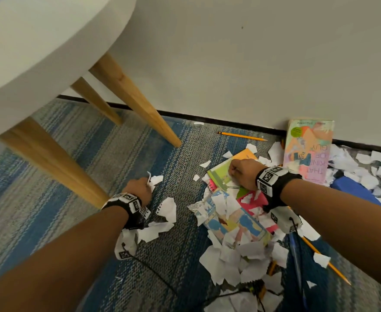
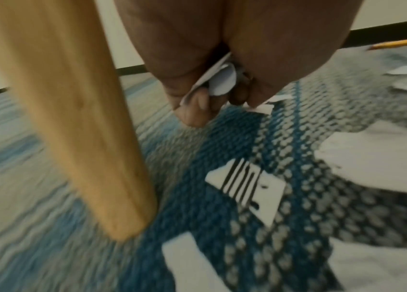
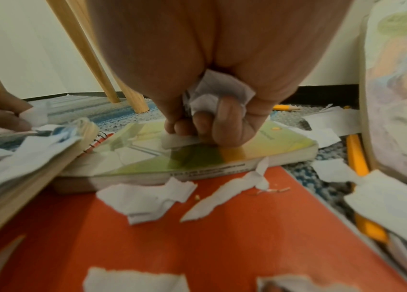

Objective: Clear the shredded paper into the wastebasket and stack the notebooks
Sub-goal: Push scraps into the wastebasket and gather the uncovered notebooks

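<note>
While both fists crouch over the carpet (image 1: 122,140) | left hand (image 1: 140,188) grip clamped on paper scraps (image 1: 154,179) | right hand (image 1: 241,172) grip clamped on crumpled scraps (image 3: 218,92) above green book (image 3: 197,156)

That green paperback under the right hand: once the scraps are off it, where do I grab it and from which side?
Take the green paperback by its free corner nearest the wall, coming in from the pencil side. It lies flat on the red notebook, and its other end is overlapped by the blue-covered book, so only that far edge overhangs clear. Both the right hand and left hand are gripping paper scraps now.
</note>
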A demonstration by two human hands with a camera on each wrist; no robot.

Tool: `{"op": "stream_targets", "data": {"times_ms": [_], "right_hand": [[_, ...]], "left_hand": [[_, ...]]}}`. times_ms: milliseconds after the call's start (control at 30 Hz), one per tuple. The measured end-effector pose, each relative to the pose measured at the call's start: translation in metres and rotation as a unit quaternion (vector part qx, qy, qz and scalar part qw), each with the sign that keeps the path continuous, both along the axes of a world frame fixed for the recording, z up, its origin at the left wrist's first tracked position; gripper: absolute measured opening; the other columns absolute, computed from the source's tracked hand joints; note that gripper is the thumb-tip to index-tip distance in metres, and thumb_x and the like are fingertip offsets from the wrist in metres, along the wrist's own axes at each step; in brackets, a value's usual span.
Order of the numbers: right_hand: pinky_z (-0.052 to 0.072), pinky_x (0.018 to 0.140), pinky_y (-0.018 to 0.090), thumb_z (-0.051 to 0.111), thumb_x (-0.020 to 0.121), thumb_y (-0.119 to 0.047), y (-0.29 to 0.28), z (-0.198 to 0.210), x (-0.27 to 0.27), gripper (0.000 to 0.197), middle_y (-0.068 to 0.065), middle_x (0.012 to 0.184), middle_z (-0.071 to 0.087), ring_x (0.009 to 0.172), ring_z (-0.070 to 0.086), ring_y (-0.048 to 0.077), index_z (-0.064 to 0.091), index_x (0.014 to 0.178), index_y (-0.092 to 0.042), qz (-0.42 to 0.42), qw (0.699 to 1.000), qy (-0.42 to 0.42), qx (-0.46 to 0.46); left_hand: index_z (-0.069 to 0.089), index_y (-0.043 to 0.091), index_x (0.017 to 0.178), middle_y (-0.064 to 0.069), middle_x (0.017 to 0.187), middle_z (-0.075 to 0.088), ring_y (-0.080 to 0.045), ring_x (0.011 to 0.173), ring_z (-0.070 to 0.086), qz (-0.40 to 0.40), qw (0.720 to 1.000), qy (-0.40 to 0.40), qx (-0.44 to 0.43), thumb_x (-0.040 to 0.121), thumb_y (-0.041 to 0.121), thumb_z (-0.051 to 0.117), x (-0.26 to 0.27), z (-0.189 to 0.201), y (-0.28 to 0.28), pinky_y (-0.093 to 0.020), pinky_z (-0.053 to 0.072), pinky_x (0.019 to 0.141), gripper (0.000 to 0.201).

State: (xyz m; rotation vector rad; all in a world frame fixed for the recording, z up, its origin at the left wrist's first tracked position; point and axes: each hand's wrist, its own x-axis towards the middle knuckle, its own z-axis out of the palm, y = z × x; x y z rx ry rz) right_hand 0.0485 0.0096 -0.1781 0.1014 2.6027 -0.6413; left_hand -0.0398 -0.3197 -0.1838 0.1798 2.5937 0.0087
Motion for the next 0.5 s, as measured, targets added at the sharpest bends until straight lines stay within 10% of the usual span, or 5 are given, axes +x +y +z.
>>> {"op": "stream_targets", "data": {"times_ms": [167,367,500], "right_hand": [[0.048,0.086,0.038,0.042,0.096,-0.017,-0.003,0.001,0.006,0.018,0.008,0.103,0.065,0.096,0.058,0.029,0.059,0.1,-0.015,0.0,1.0,0.003,-0.011],[0.044,0.078,0.031,0.043,0.099,-0.018,0.0,-0.003,0.023,0.012,0.005,0.101,0.064,0.09,0.056,0.024,0.054,0.095,-0.02,-0.002,1.0,-0.002,-0.016],[0.036,0.074,0.027,0.043,0.098,-0.015,0.004,-0.005,0.031,0.015,0.001,0.095,0.06,0.088,0.053,0.022,0.056,0.092,-0.019,-0.013,0.999,0.019,-0.023]], "left_hand": [[0.058,0.007,0.09,-0.019,0.103,0.064,-0.031,0.084,0.056,-0.103,0.994,0.022,-0.012,0.094,0.037,0.049,-0.003,0.023,0.017,-0.037,0.05,0.076,0.031],[0.042,0.011,0.125,-0.016,0.128,0.038,-0.035,0.106,0.051,0.103,0.991,0.007,0.089,0.069,0.074,0.063,0.014,0.003,0.005,-0.037,0.047,0.084,0.087],[0.041,0.021,0.118,-0.013,0.124,0.037,-0.04,0.105,0.05,0.028,0.996,0.052,0.067,0.073,0.081,0.049,0.026,-0.009,0.011,-0.047,0.048,0.087,0.075]]}}
